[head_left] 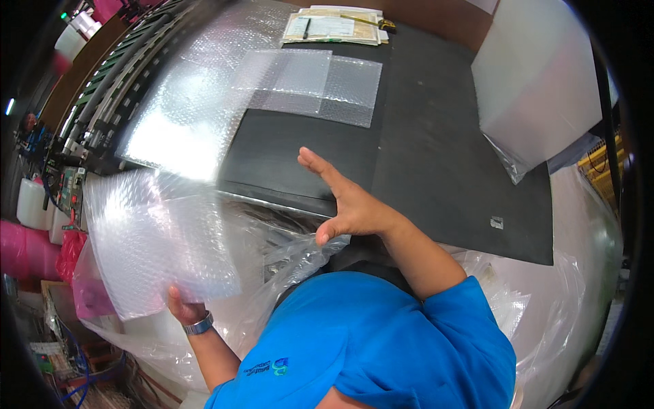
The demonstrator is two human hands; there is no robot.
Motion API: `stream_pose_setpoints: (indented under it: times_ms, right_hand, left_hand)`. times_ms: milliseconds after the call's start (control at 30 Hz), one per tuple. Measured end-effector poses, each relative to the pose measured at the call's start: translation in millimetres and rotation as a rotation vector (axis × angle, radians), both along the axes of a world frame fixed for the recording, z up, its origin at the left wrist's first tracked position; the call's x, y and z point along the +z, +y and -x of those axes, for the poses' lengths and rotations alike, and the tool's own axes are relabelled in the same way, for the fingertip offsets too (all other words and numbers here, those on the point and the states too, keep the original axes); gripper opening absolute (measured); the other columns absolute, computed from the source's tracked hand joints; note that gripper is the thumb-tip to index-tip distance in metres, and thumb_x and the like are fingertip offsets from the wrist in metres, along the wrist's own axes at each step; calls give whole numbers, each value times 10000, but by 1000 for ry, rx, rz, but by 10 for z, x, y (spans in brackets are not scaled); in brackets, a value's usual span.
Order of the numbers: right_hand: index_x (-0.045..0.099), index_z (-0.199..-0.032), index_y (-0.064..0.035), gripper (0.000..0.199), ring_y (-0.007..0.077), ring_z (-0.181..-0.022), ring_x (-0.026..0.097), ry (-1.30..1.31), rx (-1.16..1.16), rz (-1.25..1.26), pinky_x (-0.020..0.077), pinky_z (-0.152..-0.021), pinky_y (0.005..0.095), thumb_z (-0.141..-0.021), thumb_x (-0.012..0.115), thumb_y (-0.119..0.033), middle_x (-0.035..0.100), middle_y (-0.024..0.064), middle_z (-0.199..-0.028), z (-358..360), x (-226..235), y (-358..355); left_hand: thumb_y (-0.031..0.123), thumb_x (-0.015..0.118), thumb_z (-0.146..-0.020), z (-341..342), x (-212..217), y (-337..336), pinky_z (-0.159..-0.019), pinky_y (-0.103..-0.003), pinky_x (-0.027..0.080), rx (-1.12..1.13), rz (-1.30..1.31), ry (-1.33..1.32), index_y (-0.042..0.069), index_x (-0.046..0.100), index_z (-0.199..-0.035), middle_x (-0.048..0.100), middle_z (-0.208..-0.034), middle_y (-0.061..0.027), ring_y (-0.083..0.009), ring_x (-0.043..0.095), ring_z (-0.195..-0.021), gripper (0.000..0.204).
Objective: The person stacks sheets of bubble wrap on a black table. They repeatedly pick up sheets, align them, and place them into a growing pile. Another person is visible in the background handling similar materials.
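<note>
My left hand (185, 307), with a watch at the wrist, grips the lower edge of a clear bubble wrap sheet (160, 238), thumb in front and the other fingers hidden behind it. The sheet is held up off the table's left front edge. My right hand (347, 201) is raised over the front of the black table mat (443, 163), thumb and fingers spread, touching nothing. Beyond it, overlapping bubble wrap pieces (351, 88) lie flat on the mat. A long bubble wrap web (197, 88) runs along the table's left side, from the machine's rollers.
A roller machine (102, 95) stands at the left. Papers with a pen (334, 26) lie at the table's back. A large block of whitish plastic sheeting (535, 82) stands back right. Loose clear plastic (293, 255) hangs below the front edge. A red bag (70, 255) sits far left.
</note>
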State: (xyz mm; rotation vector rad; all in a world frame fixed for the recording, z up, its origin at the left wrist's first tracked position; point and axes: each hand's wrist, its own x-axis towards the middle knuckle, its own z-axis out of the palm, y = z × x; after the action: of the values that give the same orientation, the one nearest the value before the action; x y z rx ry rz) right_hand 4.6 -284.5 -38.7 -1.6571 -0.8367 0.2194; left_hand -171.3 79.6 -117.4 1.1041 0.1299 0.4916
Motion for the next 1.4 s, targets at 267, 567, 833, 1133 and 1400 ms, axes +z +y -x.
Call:
stream_pose_setpoints:
  times_ms: [267,567,833,1133,1400]
  right_hand:
    - [343,-1292,-76,931,214,-1101,440,429,-211,-234,331,-944,334,-543,824,-350,470,105,-1172,275,357,-405]
    - [425,-1153,-117,575,114,-821,524,171,-960,-544,445,-751,264,-657,709,-59,537,10,-945,1800,253,-2943]
    - [502,-1145,-137,358,245,-879,573,1412,-2062,267,480,-683,457,-794,536,-198,598,130,-978,5293,-1719,-3782]
    - [492,-1140,-7,329,221,-1010,526,-146,-1849,814,410,-874,306,-824,525,-91,549,136,-1072,2765,-530,-3842]
    - [495,-1193,-95,484,296,-1095,455,-472,-570,535,365,-932,378,-777,614,-312,507,153,-1151,-743,16,-1263]
  left_hand:
    - [363,735,-669,-568,-210,-385,-898,-389,395,-135,-718,-276,35,347,-1268,439,-1215,-115,-249,449,-1088,785]
    - [521,722,-618,-1168,290,-1840,-883,-379,407,-848,-366,-21,84,289,-1300,456,-1162,-106,-228,482,-1047,919]
    - [115,571,-820,-1443,80,-1646,-908,-335,383,-597,-528,79,39,373,-1248,440,-1212,-102,-202,464,-1066,477]
    - [126,581,-806,-1973,145,-1389,-762,-302,425,-139,-931,19,15,466,-1148,473,-1108,-90,-171,499,-903,378]
    - [131,538,-781,-2107,-119,-1491,-641,-359,434,154,-1324,-146,46,580,-877,574,-776,-108,-280,553,-701,134]
